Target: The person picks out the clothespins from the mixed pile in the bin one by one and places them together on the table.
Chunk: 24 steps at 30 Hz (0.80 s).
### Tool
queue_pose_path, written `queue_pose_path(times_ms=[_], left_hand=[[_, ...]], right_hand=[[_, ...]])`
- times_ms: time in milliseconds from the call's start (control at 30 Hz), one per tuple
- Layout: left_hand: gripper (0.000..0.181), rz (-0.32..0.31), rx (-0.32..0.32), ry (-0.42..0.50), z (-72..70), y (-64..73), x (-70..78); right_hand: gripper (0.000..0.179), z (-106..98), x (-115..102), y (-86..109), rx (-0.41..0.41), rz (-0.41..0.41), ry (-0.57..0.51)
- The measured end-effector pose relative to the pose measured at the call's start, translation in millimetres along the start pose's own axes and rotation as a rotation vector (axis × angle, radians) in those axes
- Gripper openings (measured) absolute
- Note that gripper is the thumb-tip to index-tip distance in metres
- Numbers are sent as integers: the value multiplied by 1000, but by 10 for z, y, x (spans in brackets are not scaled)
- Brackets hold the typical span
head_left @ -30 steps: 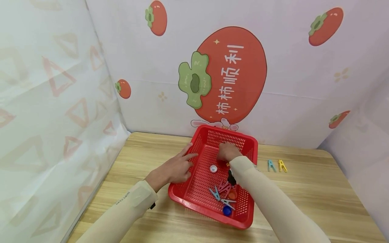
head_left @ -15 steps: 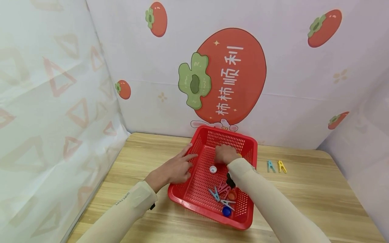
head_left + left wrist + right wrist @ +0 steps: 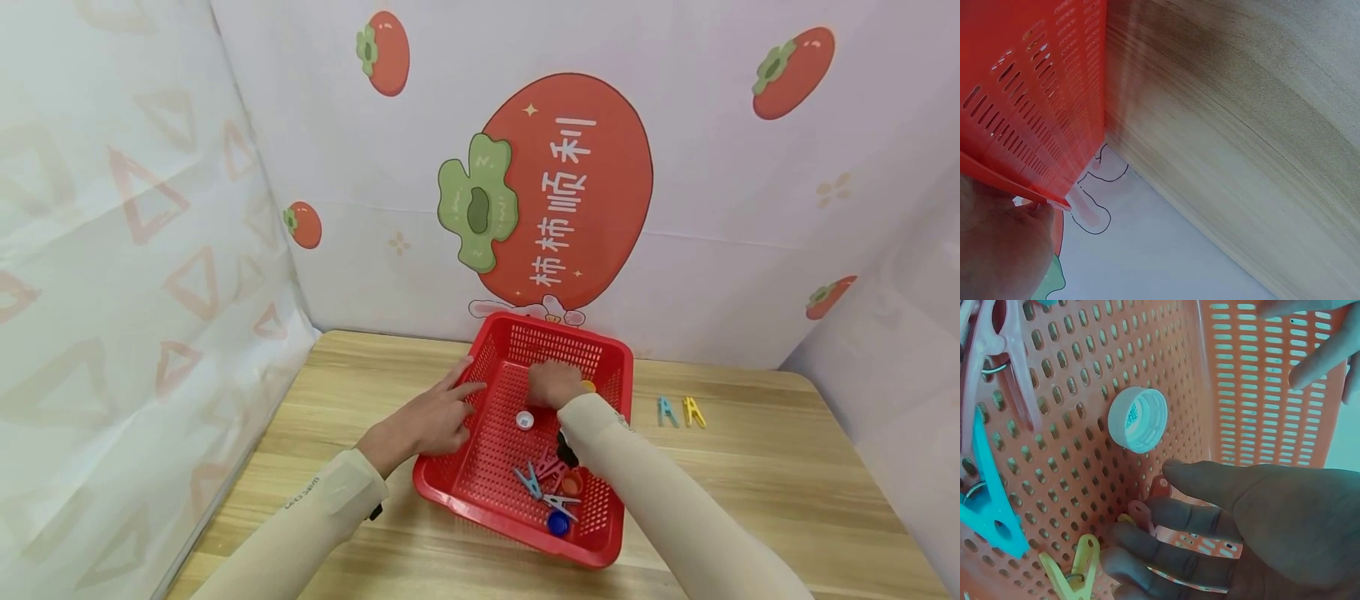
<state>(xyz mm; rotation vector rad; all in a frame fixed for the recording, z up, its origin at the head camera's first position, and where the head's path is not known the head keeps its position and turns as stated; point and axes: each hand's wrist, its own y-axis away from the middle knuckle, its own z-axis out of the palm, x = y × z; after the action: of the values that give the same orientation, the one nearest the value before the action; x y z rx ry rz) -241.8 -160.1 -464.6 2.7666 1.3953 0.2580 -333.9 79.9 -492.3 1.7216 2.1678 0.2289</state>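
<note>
My left hand (image 3: 427, 421) grips the left rim of a red perforated basket (image 3: 517, 554), its fingers spread over the wall inside. In the left wrist view, that hand (image 3: 1007, 250) meets the rim's edge. My right hand (image 3: 553, 385) reaches down into the far part of the basket, fingers bent. In the right wrist view, its thumb and index finger close round a pink clothespin (image 3: 1141, 514), mostly hidden by the fingers. Near that hand (image 3: 1204, 531) are a white bottle cap (image 3: 1140, 420), a yellow clothespin (image 3: 1077, 570) and a blue clothespin (image 3: 991, 500).
Towards the basket's near right corner lie a light blue clothespin (image 3: 530, 482), pink clothespins (image 3: 551, 462), a grey-white clothespin (image 3: 561, 505), an orange cap (image 3: 572, 483) and a blue cap (image 3: 558, 523). A blue clothespin (image 3: 667, 412) and a yellow clothespin (image 3: 693, 412) lie on the wooden table (image 3: 787, 467).
My right hand has shifted slightly left and towards me inside the basket, and a yellow-orange cap now shows beside it. My left hand stays on the rim.
</note>
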Motion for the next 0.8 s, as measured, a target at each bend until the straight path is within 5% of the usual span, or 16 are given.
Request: queue_pose_path(times_ms=[233,533,800], left_hand=[[28,6,7,1,11,2,-8],[26,-5,3,7,19,11,-8],[28,35,15,-41,-4,10,3]], right_hand=[[29,306,167,-360,12,-19,40],[28,51,-136,18,-23,-76,41],[29,278,22,-280,30,-87,89]])
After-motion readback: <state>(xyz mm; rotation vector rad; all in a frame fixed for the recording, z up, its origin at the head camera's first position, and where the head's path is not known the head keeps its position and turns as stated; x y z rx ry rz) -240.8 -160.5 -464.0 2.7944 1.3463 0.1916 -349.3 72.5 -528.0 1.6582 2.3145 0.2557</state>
